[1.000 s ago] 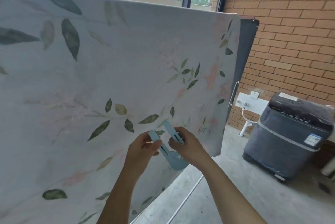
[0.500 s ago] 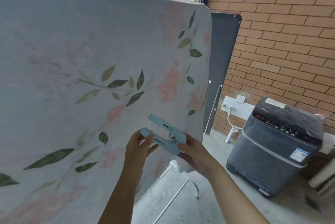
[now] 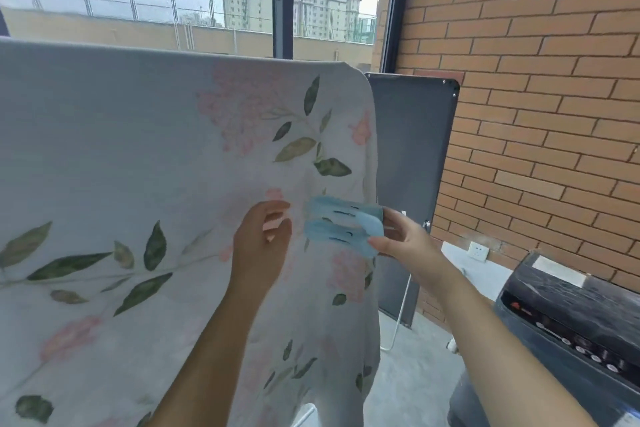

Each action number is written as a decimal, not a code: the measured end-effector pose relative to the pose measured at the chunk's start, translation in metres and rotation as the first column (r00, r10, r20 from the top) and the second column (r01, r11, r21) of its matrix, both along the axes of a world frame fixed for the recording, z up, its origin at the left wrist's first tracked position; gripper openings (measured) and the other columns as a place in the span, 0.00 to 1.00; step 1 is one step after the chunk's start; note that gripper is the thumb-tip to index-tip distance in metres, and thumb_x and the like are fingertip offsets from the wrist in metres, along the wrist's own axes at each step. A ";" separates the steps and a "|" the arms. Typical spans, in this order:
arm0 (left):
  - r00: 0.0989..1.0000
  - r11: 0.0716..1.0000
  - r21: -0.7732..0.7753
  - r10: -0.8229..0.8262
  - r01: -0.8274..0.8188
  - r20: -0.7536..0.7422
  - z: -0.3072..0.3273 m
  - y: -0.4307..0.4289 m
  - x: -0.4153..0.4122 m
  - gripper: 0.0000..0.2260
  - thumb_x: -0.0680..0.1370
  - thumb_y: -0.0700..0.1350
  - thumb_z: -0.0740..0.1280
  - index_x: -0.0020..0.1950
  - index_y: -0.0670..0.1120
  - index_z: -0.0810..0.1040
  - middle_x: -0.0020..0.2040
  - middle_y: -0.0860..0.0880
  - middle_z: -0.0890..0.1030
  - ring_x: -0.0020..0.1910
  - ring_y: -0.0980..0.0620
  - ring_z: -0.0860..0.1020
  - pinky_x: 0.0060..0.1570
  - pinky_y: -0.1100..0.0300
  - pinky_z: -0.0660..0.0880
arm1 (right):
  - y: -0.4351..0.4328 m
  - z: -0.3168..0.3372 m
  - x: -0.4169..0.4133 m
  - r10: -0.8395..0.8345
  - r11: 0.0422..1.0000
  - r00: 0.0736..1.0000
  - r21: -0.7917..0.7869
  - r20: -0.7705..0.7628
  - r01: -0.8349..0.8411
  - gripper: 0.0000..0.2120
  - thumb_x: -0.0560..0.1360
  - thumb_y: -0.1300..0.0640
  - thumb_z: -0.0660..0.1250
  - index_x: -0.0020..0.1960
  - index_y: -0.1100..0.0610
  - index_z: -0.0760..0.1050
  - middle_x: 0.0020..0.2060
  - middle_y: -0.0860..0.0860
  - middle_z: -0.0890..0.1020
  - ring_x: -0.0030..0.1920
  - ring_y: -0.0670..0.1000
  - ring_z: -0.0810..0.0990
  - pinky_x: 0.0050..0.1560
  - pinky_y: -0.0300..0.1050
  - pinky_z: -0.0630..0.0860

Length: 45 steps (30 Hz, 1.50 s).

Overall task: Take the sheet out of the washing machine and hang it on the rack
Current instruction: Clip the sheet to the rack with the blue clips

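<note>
In the head view, a pale sheet (image 3: pixel 145 163) printed with green leaves and pink flowers is seen draped over a rack, its top edge running across the frame and its cloth hanging down well below the hands. The rack itself is hidden by the cloth, apart from a thin white leg (image 3: pixel 398 319) shown at the sheet's right edge.

A large light-blue clip (image 3: pixel 343 224) is held in front of the sheet, near its right border. The clip's right end is pinched by the right hand (image 3: pixel 405 243), thumb below and fingers above. The clip is blurred, so whether it bites the cloth cannot be told.

The left hand (image 3: pixel 259 246) is raised just left of the clip, fingers loosely curled and apart from it, holding nothing.

The washing machine (image 3: pixel 561 333) is seen at the lower right, under a dark cover, beside a brick wall (image 3: pixel 536 80). A dark panel (image 3: pixel 412 156) is stood behind the sheet's right edge.
</note>
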State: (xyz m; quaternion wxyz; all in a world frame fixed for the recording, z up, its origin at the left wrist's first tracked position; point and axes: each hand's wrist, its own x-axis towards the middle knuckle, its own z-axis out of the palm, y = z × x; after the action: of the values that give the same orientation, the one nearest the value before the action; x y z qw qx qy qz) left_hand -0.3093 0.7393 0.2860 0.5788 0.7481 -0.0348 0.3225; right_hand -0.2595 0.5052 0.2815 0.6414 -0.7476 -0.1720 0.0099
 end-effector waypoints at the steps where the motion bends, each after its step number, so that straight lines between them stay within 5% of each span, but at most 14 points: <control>1: 1.000 0.999 0.036 0.008 -0.008 0.025 0.008 -0.004 0.011 0.12 0.77 0.35 0.64 0.52 0.52 0.76 0.52 0.57 0.77 0.51 0.65 0.74 0.45 0.78 0.69 | -0.006 0.009 0.012 0.001 1.000 1.000 -0.018 0.031 0.000 0.30 0.69 0.59 0.74 0.69 0.52 0.69 0.58 0.47 0.80 0.59 0.48 0.79 0.54 0.46 0.80; 4: 0.988 0.979 0.184 0.062 -0.088 0.142 0.038 -0.010 0.037 0.12 0.76 0.35 0.65 0.52 0.52 0.76 0.52 0.58 0.77 0.50 0.68 0.74 0.50 0.79 0.66 | -0.021 0.042 0.045 0.029 0.997 0.990 -0.072 0.138 -0.020 0.29 0.69 0.59 0.74 0.67 0.49 0.71 0.57 0.45 0.81 0.60 0.48 0.78 0.56 0.44 0.78; 6: 0.957 0.921 0.332 0.117 -0.205 0.265 0.062 -0.012 0.050 0.12 0.74 0.34 0.66 0.53 0.48 0.78 0.52 0.53 0.79 0.52 0.60 0.75 0.51 0.79 0.66 | -0.029 0.069 0.065 0.088 0.992 0.975 -0.106 0.202 -0.067 0.29 0.67 0.56 0.74 0.67 0.48 0.71 0.59 0.45 0.80 0.62 0.47 0.77 0.57 0.43 0.77; 8: 0.893 0.760 0.512 0.195 -0.399 0.407 0.084 -0.011 0.059 0.10 0.73 0.34 0.68 0.53 0.43 0.79 0.54 0.47 0.78 0.55 0.50 0.75 0.52 0.72 0.70 | -0.033 0.100 0.081 0.155 0.979 0.948 -0.168 0.277 -0.111 0.30 0.67 0.53 0.74 0.67 0.46 0.70 0.61 0.45 0.79 0.63 0.47 0.75 0.60 0.48 0.76; 11: 0.788 0.485 0.626 0.292 -0.611 0.542 0.115 -0.012 0.069 0.09 0.73 0.38 0.68 0.53 0.42 0.79 0.59 0.43 0.76 0.64 0.41 0.69 0.55 0.46 0.72 | -0.035 0.149 0.104 0.250 0.946 0.884 -0.293 0.396 -0.136 0.29 0.69 0.50 0.74 0.68 0.43 0.69 0.61 0.41 0.77 0.64 0.45 0.74 0.62 0.50 0.74; 15: 0.702 0.221 0.692 0.446 -0.687 0.555 0.145 -0.002 0.078 0.20 0.71 0.42 0.68 0.63 0.45 0.74 0.65 0.45 0.72 0.69 0.43 0.65 0.72 0.36 0.46 | -0.031 0.206 0.123 0.346 0.912 0.789 -0.380 0.507 -0.156 0.30 0.70 0.53 0.75 0.69 0.45 0.68 0.61 0.38 0.76 0.61 0.39 0.74 0.52 0.34 0.74; 20: 0.582 0.072 0.724 0.652 -0.686 0.487 0.164 0.005 0.088 0.22 0.72 0.46 0.68 0.65 0.44 0.71 0.59 0.44 0.75 0.61 0.42 0.70 0.71 0.40 0.49 | -0.024 0.269 0.134 0.424 0.858 0.639 -0.510 0.642 -0.057 0.33 0.68 0.52 0.76 0.70 0.47 0.68 0.60 0.40 0.77 0.60 0.42 0.75 0.58 0.46 0.75; 25: 0.543 0.040 0.729 0.695 -0.683 0.471 0.162 0.002 0.098 0.16 0.72 0.45 0.63 0.58 0.43 0.71 0.52 0.44 0.73 0.55 0.41 0.69 0.66 0.39 0.57 | -0.005 0.318 0.127 0.496 0.785 0.501 -0.613 0.709 0.091 0.34 0.69 0.56 0.75 0.71 0.52 0.67 0.63 0.45 0.74 0.59 0.46 0.74 0.49 0.37 0.74; 31: 0.534 0.029 0.707 0.678 -0.706 0.505 0.160 0.005 0.094 0.15 0.71 0.45 0.63 0.57 0.43 0.71 0.50 0.44 0.72 0.52 0.41 0.69 0.65 0.39 0.58 | 0.027 0.355 0.109 0.592 0.652 0.432 -0.719 0.681 0.240 0.26 0.69 0.54 0.75 0.65 0.49 0.73 0.52 0.40 0.79 0.53 0.46 0.78 0.49 0.40 0.73; 37: 0.543 0.038 0.706 0.669 -0.707 0.507 0.159 0.003 0.089 0.16 0.72 0.45 0.61 0.58 0.44 0.70 0.51 0.46 0.71 0.53 0.43 0.68 0.65 0.40 0.60 | 0.057 0.374 0.103 0.629 0.594 0.410 -0.748 0.661 0.294 0.20 0.70 0.53 0.74 0.61 0.48 0.78 0.47 0.37 0.79 0.45 0.33 0.75 0.49 0.39 0.71; 45: 0.550 0.049 0.715 0.676 -0.698 0.490 0.159 0.002 0.088 0.15 0.73 0.46 0.59 0.59 0.45 0.69 0.53 0.47 0.71 0.55 0.44 0.69 0.67 0.40 0.59 | 0.082 0.374 0.116 0.659 0.451 0.471 -0.810 0.586 0.376 0.17 0.72 0.51 0.73 0.60 0.47 0.78 0.55 0.43 0.81 0.54 0.47 0.77 0.59 0.50 0.75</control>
State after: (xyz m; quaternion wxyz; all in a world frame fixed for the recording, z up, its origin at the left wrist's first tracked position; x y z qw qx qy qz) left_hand -0.2213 0.7410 0.4449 -0.1086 0.8445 0.1622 0.4987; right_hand -0.1434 0.5876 0.6558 -0.0314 -0.8302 -0.5132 -0.2154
